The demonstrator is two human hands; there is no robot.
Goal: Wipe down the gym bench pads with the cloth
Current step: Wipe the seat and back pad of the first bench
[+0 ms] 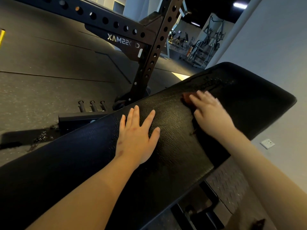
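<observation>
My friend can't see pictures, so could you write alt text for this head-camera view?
A person's right hand presses a reddish-brown cloth onto a long black textured gym bench pad, while the left hand lies flat beside it, fingers spread. A black perforated steel rack stands behind.

Left hand (pixel 137 138): palm down, fingers straight and spread, thumb angled outward, bare forearm extended forward from lower left. Right hand (pixel 211 113): palm down, fingers extended and close together, outline blurred; bare forearm enters from lower right

Dim gym, ceiling light (pixel 239 4) glaring, right hand (pixel 211 113) blurred
</observation>
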